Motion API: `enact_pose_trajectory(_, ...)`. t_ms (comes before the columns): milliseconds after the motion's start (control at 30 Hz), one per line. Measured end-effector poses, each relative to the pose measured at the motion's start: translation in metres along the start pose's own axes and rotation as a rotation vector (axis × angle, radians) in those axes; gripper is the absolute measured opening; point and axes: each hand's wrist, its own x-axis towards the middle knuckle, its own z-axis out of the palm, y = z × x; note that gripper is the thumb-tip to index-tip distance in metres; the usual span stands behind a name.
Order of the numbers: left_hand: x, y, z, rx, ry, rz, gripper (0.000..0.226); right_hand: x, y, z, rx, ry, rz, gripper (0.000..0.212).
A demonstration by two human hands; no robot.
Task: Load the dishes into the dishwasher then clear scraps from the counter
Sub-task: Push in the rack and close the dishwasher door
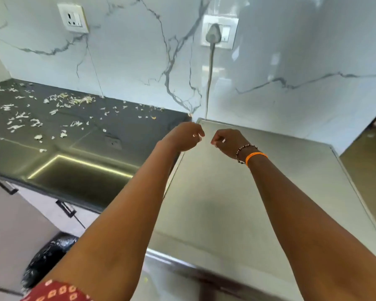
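both hands, left hand (186, 136) and right hand (228, 142), are hanging loosely curled, gripping nothing, above the dishwasher top (248, 192). scraps (35, 114) are lying on the counter (122, 127) at ten o'clock.

- No text, label, brand, number or sign can be read anywhere in the view.
- The wall socket (73, 18) above the table (78, 127) shows only pin holes and a switch; no lettering can be made out on it.
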Motion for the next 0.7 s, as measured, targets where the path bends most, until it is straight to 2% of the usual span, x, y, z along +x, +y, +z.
enact_pose_trajectory(133,0.041,-0.011,-0.035,-0.048,0.097,-0.014,0.026,0.057,-0.008,-0.017,-0.021,0.058,-0.049,0.017)
enact_pose_trajectory(233,0.072,-0.019,-0.064,-0.062,0.194,0.0,0.027,0.102,-0.017,-0.038,-0.047,0.113,-0.013,0.042)
enact_pose_trajectory(400,0.125,-0.033,-0.104,-0.11,0.293,0.068,0.024,0.169,-0.024,-0.075,-0.207,0.153,0.023,0.06)
enact_pose_trajectory(467,0.145,-0.037,-0.111,-0.042,0.266,0.09,0.025,0.196,-0.025,-0.086,-0.282,0.142,0.062,0.072)
enact_pose_trajectory(567,0.177,-0.042,-0.117,0.114,0.144,0.133,0.029,0.233,-0.021,-0.096,-0.39,0.107,0.133,0.083)
enact_pose_trajectory(700,0.219,-0.053,-0.136,0.112,0.075,0.229,0.026,0.274,-0.005,-0.091,-0.485,0.112,0.225,0.094)
